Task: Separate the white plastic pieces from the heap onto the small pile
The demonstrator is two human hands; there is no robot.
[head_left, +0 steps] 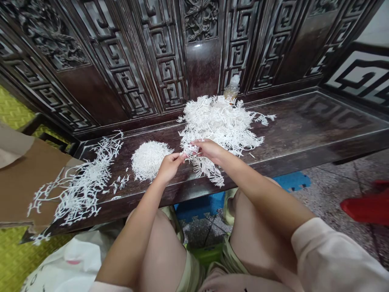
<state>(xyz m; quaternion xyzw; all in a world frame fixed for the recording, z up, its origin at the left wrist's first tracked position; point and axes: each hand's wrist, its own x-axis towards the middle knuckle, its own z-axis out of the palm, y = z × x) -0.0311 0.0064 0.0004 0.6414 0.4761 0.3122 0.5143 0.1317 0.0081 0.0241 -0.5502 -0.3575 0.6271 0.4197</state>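
My left hand and my right hand meet over a dark wooden bench top, and both pinch a white branching sprig that hangs down between them. Behind my hands lies a large loose heap of white sprigs. Just left of my left hand sits a dense round ball of white sprigs, nearly touching my fingers. A looser spread of white branches lies further left on the bench and over a brown cardboard sheet.
A plastic bottle stands behind the heap, against the carved dark wood bench back. Under the bench are blue foam mats. A white plastic bag lies at lower left, and a red object sits at right.
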